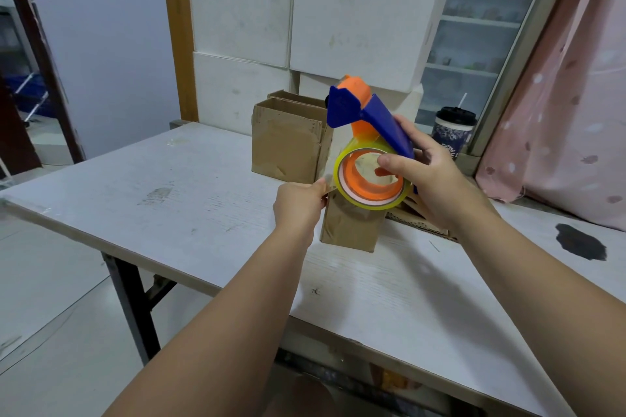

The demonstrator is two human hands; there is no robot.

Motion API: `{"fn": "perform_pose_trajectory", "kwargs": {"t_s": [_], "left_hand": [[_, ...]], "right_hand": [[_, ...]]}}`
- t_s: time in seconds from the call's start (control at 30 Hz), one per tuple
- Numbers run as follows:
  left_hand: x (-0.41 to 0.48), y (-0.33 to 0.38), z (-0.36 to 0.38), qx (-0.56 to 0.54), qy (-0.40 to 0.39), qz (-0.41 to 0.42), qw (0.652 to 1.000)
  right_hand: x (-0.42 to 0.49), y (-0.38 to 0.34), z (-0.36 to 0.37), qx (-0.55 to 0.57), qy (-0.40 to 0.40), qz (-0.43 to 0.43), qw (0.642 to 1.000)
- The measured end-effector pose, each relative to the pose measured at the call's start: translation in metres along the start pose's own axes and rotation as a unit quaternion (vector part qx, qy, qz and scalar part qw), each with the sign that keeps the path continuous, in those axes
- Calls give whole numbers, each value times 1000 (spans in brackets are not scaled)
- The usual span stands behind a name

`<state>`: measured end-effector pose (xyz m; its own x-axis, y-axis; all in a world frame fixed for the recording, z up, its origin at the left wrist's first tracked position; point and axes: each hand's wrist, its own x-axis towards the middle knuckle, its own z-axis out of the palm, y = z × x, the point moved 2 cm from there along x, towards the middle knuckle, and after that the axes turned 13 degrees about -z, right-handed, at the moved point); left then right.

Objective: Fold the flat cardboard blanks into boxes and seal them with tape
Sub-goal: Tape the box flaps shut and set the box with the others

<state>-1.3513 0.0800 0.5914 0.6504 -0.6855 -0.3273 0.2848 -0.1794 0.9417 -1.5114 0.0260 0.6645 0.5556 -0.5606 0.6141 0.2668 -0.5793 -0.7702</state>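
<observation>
The right hand (437,179) is wrapped tight around the tape gun (369,132), thumb poking into the tape roll (372,179). The left hand (298,203) pinches the loose tape end at the top edge of the small brown box (349,227) on the table (169,196). The box looks light and bendy, so it may slide. Hold it by a corner.
</observation>
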Motion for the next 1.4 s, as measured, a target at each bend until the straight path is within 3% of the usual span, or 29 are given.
{"fn": "perform_pose_trajectory", "kwargs": {"t_s": [0.27,0.47,0.53,0.63,0.7,0.77,0.83,0.97,1.23,1.4], "left_hand": [[5,8,0,76,6,19,997],[9,-10,-1,24,-65,-98,993],[8,-25,-8,7,-59,-98,993],[4,-34,-15,-75,-27,-12,997],[-5,-37,-11,-54,-9,93,994],[-19,-42,-3,-15,-46,160,986],[-28,-45,4,34,-55,198,978],[-31,-42,4,129,9,261,957],[-19,-25,9,216,64,438,871],[-15,-26,5,204,86,470,854]], "right_hand": [[-2,-1,2,-14,11,-1,1000],[0,2,0,-12,10,-7,1000],[-1,4,-1,-11,17,-11,1000],[-1,6,0,-13,25,-6,1000],[-2,5,1,-16,28,-7,999],[-4,4,2,-19,26,-10,999],[-5,3,2,-16,26,-11,999],[-4,1,2,-19,24,-13,999],[-6,1,2,-40,4,-33,999],[2,-9,-6,-125,-61,-27,990]]}}
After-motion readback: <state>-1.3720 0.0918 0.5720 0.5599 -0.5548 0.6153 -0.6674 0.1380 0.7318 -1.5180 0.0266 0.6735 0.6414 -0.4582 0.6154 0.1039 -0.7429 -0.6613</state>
